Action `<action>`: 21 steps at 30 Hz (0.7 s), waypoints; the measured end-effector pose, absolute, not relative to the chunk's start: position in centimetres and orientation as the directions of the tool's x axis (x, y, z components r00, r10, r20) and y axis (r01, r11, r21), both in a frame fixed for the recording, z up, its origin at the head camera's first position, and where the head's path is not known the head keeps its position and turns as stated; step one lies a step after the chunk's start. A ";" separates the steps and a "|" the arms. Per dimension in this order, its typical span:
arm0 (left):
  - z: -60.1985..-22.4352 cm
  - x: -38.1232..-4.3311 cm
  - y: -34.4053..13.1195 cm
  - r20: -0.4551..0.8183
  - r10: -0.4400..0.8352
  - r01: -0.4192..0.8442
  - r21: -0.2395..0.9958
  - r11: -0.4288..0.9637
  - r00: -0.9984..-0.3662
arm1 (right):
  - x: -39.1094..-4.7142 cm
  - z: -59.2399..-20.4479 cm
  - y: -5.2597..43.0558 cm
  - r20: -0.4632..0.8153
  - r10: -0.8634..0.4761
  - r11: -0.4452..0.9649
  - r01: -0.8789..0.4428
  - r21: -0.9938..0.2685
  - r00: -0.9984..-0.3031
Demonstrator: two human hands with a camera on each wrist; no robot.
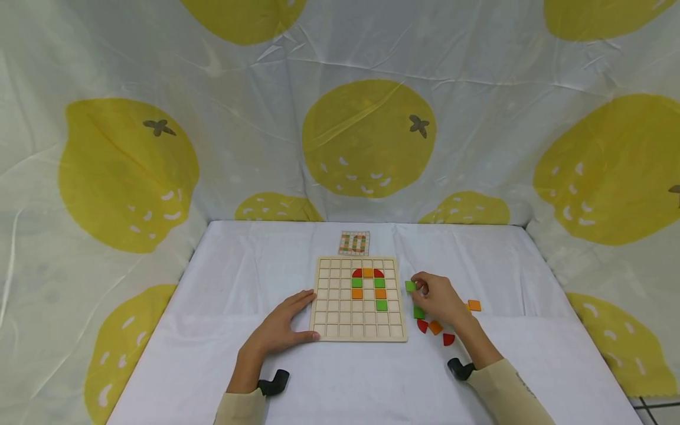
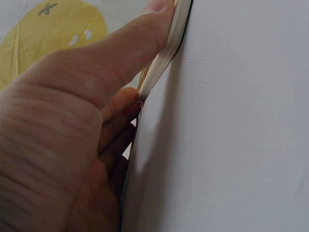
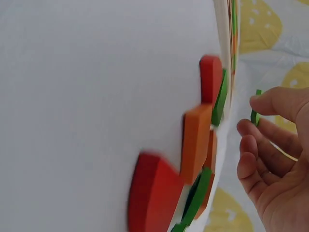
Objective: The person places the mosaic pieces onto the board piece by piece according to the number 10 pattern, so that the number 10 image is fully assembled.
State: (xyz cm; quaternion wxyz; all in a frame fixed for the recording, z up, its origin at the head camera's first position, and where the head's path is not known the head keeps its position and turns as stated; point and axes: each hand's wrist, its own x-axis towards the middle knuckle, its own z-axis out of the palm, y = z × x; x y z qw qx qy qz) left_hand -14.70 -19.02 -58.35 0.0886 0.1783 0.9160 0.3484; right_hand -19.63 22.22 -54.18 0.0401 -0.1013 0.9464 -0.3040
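A wooden grid board [image 1: 340,332] lies flat on the white cloth. On its upper right part, red quarter-round, orange square and green square tiles form an arch, the right leg reaching lower than the left. My left hand [image 1: 281,327] touches the board's left side, fingertips on the edge and thumb at the near corner. Right of the board, my right hand [image 1: 438,300] pinches a green square tile [image 1: 410,286] between thumb and fingers. The right wrist view shows that green tile [image 3: 255,116] held above the cloth.
Loose tiles lie under and around the right hand: a green tile [image 1: 418,313], red quarter-rounds [image 1: 448,339], and orange squares [image 1: 474,305]. Behind the board lies a small pattern card [image 1: 353,242] with a coloured grid. A lemon-print curtain [image 1: 366,139] stands along the table's back and sides.
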 end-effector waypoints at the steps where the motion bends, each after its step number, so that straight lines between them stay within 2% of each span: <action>1: -58.4 -14.7 -19.0 -0.038 0.388 0.265 0.670 0.693 -0.921 | -19.6 -54.1 21.9 -0.008 -0.227 0.788 -0.179 -0.589 -0.974; 13: -58.2 -14.7 -19.1 -0.058 0.376 0.239 0.681 0.692 -0.925 | -19.1 -53.9 17.5 0.053 -0.310 0.720 -0.271 -0.639 -0.949; 21: -58.3 -14.6 -18.8 -0.065 0.374 0.231 0.686 0.690 -0.925 | -18.7 -54.4 14.5 0.007 -0.353 0.713 -0.273 -0.645 -0.936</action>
